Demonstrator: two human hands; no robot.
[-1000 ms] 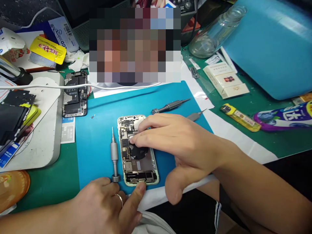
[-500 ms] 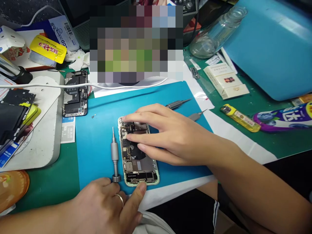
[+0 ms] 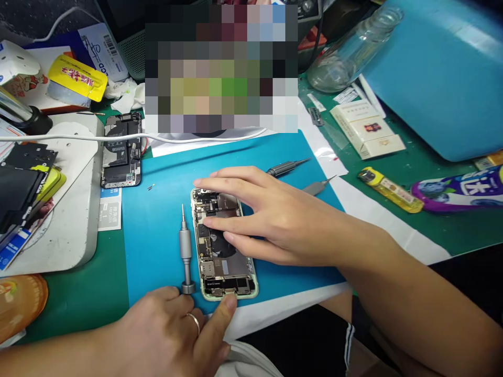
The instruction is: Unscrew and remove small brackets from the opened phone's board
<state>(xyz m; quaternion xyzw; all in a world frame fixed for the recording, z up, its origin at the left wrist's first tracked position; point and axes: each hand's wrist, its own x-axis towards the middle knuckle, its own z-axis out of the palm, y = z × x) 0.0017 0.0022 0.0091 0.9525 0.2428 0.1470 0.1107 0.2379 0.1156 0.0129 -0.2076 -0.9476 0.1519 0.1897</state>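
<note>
Right hand [image 3: 291, 225]: spread, palm down, gripping nothing; fingers laid across the opened smartphone [image 3: 231, 267], one fingertip at its top left corner, another at the board strip. Left hand [image 3: 173, 319]: fingers folded, thumb extended to the phone's bottom edge; whether the folded fingers hold anything cannot be told. Ring [image 3: 195, 323]: slim, silvery, on the left hand.

Smartphone: pale-green rounded frame, dark battery, metallic shields; flat on a smooth blue mat [image 3: 153, 235], green worktop [image 3: 106, 298] beneath. Precision screwdriver [image 3: 184, 243]: grey metal, slender tip, lying just left of the phone. Jar [image 3: 334, 73]: clear glass, on its side. Lighter [image 3: 389, 189]: translucent yellow plastic.
</note>
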